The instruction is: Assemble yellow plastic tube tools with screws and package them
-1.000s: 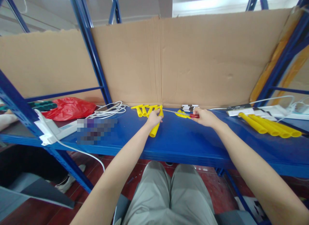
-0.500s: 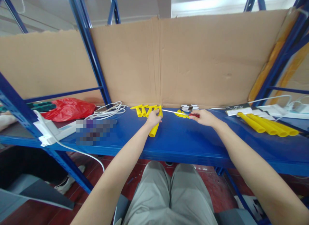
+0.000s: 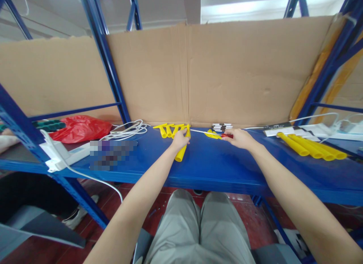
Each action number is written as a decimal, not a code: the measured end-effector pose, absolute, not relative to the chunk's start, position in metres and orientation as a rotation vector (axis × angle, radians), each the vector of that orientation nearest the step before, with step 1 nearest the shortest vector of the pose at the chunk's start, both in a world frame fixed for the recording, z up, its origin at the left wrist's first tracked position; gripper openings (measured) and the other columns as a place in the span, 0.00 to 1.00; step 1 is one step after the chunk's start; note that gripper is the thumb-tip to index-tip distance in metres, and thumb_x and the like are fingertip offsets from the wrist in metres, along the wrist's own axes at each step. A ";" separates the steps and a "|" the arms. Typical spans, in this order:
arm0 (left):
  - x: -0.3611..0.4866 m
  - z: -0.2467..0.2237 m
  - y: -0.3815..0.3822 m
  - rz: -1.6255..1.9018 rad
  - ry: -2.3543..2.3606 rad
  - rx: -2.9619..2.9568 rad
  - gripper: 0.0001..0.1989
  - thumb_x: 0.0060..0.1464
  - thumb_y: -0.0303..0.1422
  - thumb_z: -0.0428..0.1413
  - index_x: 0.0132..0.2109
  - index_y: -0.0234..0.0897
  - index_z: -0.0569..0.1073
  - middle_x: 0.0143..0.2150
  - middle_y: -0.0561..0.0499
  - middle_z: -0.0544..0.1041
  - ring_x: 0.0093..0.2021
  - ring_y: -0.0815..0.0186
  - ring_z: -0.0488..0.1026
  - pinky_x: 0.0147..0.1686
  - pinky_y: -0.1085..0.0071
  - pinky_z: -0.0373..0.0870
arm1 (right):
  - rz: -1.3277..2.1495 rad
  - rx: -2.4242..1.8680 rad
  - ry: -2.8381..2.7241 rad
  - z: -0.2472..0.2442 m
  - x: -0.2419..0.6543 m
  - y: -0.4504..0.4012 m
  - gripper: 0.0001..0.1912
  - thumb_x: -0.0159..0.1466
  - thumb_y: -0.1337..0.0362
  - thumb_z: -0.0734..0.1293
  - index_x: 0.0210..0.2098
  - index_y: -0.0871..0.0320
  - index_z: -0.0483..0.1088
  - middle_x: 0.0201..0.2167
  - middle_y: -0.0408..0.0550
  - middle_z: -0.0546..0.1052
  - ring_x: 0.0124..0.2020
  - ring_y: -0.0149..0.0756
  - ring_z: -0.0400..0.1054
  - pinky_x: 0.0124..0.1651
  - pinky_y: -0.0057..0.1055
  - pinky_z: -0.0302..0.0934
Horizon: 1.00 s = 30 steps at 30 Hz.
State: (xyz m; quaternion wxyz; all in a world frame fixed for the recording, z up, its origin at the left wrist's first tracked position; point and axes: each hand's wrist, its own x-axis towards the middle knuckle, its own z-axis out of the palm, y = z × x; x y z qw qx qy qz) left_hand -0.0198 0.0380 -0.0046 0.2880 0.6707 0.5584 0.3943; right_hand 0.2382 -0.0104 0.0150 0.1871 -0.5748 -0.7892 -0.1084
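My left hand [image 3: 179,140] is closed around a yellow tube with a crosspiece at its far end [image 3: 180,154], lying on the blue shelf and pointing toward me. A screwdriver [image 3: 227,135] with a red handle is gripped in my right hand [image 3: 240,138]. Its long thin shaft points left and its tip meets the crosspiece, beside my left fingers. Whether the tip sits in a screw is too small to see. Left of my left hand lie several similar yellow T-shaped pieces [image 3: 163,132]. Small yellow parts [image 3: 210,134] rest behind the screwdriver.
Black-and-white small items [image 3: 222,127] are stacked against the cardboard wall [image 3: 241,71]. Several plain yellow tubes [image 3: 300,146] lie at the right. On the left are a white power strip [image 3: 61,154], coiled white cable [image 3: 129,129] and a red bag [image 3: 81,128]. Blue posts [image 3: 109,63] frame the shelf.
Both hands keep their hold, with the screwdriver's tip still at the yellow crosspiece. Only a slight shift of the camera view shows, mostly at the right side.
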 end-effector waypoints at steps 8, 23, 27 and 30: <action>-0.018 -0.001 0.032 1.034 1.478 1.765 0.26 0.54 0.20 0.54 0.60 0.32 0.65 0.55 0.40 0.72 0.26 0.74 0.74 0.21 0.82 0.70 | -0.231 -1.603 -2.219 0.013 0.237 -0.011 0.06 0.58 0.60 0.65 0.33 0.56 0.67 0.31 0.50 0.77 0.30 0.37 0.69 0.30 0.28 0.55; -0.019 -0.003 0.035 1.054 1.469 1.765 0.25 0.53 0.21 0.55 0.59 0.32 0.67 0.51 0.40 0.75 0.24 0.73 0.75 0.19 0.81 0.68 | -0.225 -1.608 -2.261 0.010 0.244 -0.007 0.10 0.62 0.61 0.61 0.35 0.57 0.71 0.38 0.52 0.79 0.37 0.40 0.72 0.37 0.31 0.59; -0.019 -0.001 0.032 1.037 1.503 1.733 0.26 0.53 0.21 0.55 0.60 0.32 0.66 0.44 0.43 0.78 0.25 0.72 0.75 0.19 0.82 0.66 | -0.246 -1.670 -2.257 0.009 0.238 -0.008 0.08 0.62 0.62 0.61 0.38 0.56 0.69 0.38 0.52 0.78 0.36 0.40 0.72 0.35 0.30 0.58; -0.019 0.000 0.031 1.042 1.509 1.729 0.27 0.53 0.21 0.55 0.60 0.32 0.65 0.43 0.44 0.79 0.25 0.72 0.75 0.19 0.82 0.66 | -0.312 -1.669 -2.208 0.008 0.236 -0.008 0.08 0.60 0.61 0.64 0.39 0.56 0.66 0.35 0.51 0.78 0.32 0.39 0.71 0.31 0.29 0.56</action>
